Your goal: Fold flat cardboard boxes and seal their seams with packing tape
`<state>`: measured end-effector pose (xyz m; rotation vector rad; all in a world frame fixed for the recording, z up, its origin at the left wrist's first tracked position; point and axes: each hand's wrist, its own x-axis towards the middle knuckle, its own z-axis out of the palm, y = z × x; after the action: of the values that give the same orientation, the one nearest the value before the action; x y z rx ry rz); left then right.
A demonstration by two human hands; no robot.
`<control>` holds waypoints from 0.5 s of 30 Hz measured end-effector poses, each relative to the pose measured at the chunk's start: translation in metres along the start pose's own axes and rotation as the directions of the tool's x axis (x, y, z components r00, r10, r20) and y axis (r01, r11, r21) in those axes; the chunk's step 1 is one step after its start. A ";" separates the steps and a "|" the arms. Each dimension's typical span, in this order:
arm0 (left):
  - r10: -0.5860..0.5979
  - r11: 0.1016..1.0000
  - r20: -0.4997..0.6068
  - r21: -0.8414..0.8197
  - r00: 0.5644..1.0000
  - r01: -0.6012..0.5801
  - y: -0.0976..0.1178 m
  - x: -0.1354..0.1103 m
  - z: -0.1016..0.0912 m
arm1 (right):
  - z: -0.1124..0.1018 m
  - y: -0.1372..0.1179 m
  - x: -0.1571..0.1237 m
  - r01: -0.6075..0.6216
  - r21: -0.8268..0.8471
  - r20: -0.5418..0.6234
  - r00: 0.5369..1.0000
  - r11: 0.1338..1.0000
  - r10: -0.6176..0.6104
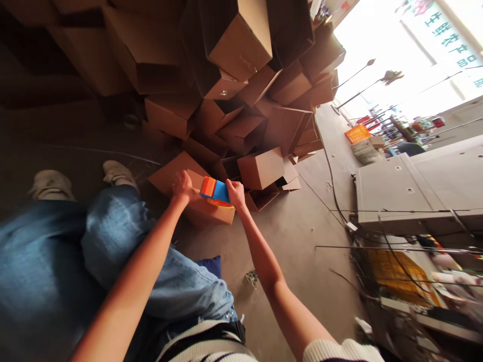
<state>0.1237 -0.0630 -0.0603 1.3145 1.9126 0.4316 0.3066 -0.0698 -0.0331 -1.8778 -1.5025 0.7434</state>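
Note:
My right hand (236, 194) is closed around the blue handle end of a tape dispenser (222, 191) with an orange front part and a yellow edge below. The dispenser is over a brown cardboard box (213, 208) on the floor in front of my knees. On the top of that box rests my left hand (183, 186), fingers extended towards the dispenser's orange end. Part of the box top is hidden by my hands and the dispenser.
A heap of open cardboard boxes (245, 125) rises just beyond. At the right stand a pale metal cabinet (411, 181) and a yellow crate (396, 271), with a dark cable (332, 176) along the floor. A dark blue cushion-like item (212, 265) lies beside my leg.

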 end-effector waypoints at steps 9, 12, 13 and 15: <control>0.113 0.901 0.088 -0.429 0.990 -0.065 -0.019 0.023 -0.038 | -0.011 0.012 -0.003 0.011 -0.030 0.015 1.000 0.999 -0.010; 0.151 0.857 0.238 -0.516 0.959 -0.007 -0.022 0.021 -0.041 | -0.008 0.013 -0.001 0.013 -0.031 0.009 1.000 0.999 -0.013; 0.149 0.852 0.269 -0.524 0.952 0.015 -0.022 0.021 -0.040 | -0.008 0.013 -0.001 0.014 -0.033 0.007 1.000 0.999 -0.014; 0.128 0.863 0.273 -0.504 0.953 0.029 -0.020 0.021 -0.036 | -0.007 0.012 0.000 0.016 -0.040 0.003 1.000 0.999 -0.016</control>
<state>0.0796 -0.0474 -0.0580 1.0102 1.3869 0.6680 0.3197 -0.0730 -0.0378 -1.8926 -1.5430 0.7135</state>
